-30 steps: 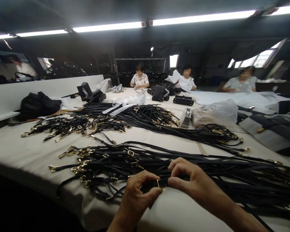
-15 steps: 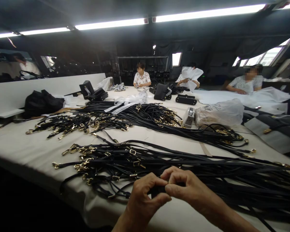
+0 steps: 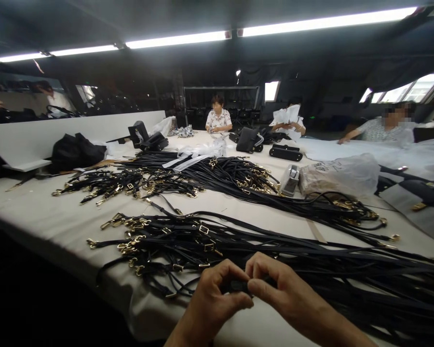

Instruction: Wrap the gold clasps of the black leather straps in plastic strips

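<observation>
Near the front edge of the table, my left hand (image 3: pixel 217 294) curls with thumb and fingers around a small black piece (image 3: pixel 237 286). My right hand (image 3: pixel 275 279) pinches at the same piece from the right, its fingertips meeting those of the left. Most of the piece is hidden by the fingers, so its kind cannot be made out. Just beyond both hands lies a long bundle of black straps (image 3: pixel 246 236) with gold buckles and clasps (image 3: pixel 133 246) at its left end.
Farther back, a second pile of black straps (image 3: pixel 224 176) stretches across the cloth-covered table (image 3: pixel 39 226). A clear plastic bag (image 3: pixel 342 173) and a small grey device (image 3: pixel 290 179) stand to its right. Black bags (image 3: pixel 249 140) lie behind. Several people (image 3: pixel 219 118) work around the table.
My view has turned slightly left, so the scene sits farther right. My hands stay together on the small black piece. The person at the far right has stretched an arm out.
</observation>
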Demonstrator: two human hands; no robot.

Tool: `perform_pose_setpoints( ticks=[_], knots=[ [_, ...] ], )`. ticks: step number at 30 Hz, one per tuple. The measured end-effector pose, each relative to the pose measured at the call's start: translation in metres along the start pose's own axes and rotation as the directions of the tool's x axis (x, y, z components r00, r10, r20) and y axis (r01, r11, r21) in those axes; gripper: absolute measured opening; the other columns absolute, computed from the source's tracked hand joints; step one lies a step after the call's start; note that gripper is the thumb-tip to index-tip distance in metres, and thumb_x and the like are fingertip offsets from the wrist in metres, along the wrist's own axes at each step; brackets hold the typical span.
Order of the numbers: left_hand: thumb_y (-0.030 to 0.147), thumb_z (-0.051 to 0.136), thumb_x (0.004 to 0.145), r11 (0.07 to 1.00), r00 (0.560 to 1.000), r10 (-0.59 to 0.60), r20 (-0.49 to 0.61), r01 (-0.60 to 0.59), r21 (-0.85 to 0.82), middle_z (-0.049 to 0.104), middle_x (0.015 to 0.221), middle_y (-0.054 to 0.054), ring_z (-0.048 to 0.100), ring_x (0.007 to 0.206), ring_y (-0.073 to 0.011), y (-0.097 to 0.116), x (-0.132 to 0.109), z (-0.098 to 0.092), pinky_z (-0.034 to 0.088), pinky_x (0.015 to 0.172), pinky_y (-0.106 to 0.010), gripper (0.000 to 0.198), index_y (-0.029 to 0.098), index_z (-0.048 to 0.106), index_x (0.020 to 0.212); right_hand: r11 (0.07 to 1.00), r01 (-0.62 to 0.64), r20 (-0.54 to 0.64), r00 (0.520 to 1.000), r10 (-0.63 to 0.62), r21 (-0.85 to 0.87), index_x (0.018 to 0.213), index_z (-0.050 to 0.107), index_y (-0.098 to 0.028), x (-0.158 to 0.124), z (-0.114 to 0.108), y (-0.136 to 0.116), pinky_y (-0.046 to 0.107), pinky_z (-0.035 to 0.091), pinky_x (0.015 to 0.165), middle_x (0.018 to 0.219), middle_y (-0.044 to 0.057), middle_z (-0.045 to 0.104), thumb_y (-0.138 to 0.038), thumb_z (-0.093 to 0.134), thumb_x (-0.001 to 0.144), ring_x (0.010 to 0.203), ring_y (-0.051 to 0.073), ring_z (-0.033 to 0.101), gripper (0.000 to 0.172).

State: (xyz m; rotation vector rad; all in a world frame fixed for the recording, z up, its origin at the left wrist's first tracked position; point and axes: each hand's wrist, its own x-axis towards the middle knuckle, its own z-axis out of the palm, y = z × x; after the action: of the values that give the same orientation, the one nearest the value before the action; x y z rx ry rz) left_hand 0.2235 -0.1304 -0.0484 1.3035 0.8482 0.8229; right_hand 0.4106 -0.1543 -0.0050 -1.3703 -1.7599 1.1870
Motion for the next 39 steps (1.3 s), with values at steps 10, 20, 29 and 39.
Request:
perform_pose_setpoints(
  ticks=[10, 20, 29, 39],
  knots=[
    [0.011, 0.066, 0.075, 0.999, 0.999, -0.008, 0.054, 0.010, -0.032, 0.065, 0.068, 0.001, 0.057, 0.064, -0.0127, 0.005, 0.003, -0.017, 0.039, 0.060, -0.023, 0.013, 0.017, 0.054, 0.077, 0.731, 0.398, 0.098, 0.903, -0.418, -0.554, 0.089, 0.071, -0.020, 0.006, 0.001, -0.008, 0.028, 0.042, 0.069, 0.084, 0.004, 0.071, -0.028, 0.064, 0.092, 0.077, 0.018, 0.062, 0.010],
    [0.042, 0.065, 0.087, 0.965, 0.977, -0.038, 0.209, 0.090, -0.246, 0.060, 0.057, 0.003, 0.071, 0.064, -0.0199, 0.003, -0.015, -0.035, 0.048, 0.070, -0.030, 0.032, 0.020, 0.042, 0.077, 0.912, 0.241, -0.041, 0.962, -0.269, -0.331, 0.079, 0.066, -0.021, 0.007, -0.021, 0.000, 0.037, 0.045, 0.101, 0.082, 0.001, 0.070, -0.018, 0.071, 0.074, 0.086, 0.021, 0.067, 0.008],
    [0.032, 0.063, 0.083, 0.984, 0.975, -0.175, 0.140, 0.170, 0.043, 0.058, 0.053, 0.007, 0.040, 0.036, -0.0053, 0.011, -0.033, -0.061, 0.026, 0.036, -0.015, 0.025, 0.022, 0.041, 0.078, 0.997, -0.056, 0.237, 0.969, 0.068, -0.057, 0.092, 0.066, -0.018, 0.009, -0.028, -0.001, 0.019, 0.041, 0.058, 0.078, -0.001, 0.062, -0.024, 0.067, 0.077, 0.067, 0.011, 0.054, 0.016],
    [0.015, 0.065, 0.074, 0.984, 0.994, -0.065, 0.092, 0.049, 0.171, 0.052, 0.069, 0.008, 0.045, 0.056, -0.0079, 0.031, -0.029, -0.064, 0.034, 0.047, -0.017, 0.023, 0.020, 0.055, 0.093, 0.974, -0.224, 0.488, 0.853, 0.186, 0.019, 0.091, 0.070, -0.012, 0.044, 0.021, -0.019, 0.015, 0.026, 0.041, 0.050, -0.004, 0.050, -0.049, 0.048, 0.095, 0.040, 0.004, 0.033, 0.044]
  ],
)
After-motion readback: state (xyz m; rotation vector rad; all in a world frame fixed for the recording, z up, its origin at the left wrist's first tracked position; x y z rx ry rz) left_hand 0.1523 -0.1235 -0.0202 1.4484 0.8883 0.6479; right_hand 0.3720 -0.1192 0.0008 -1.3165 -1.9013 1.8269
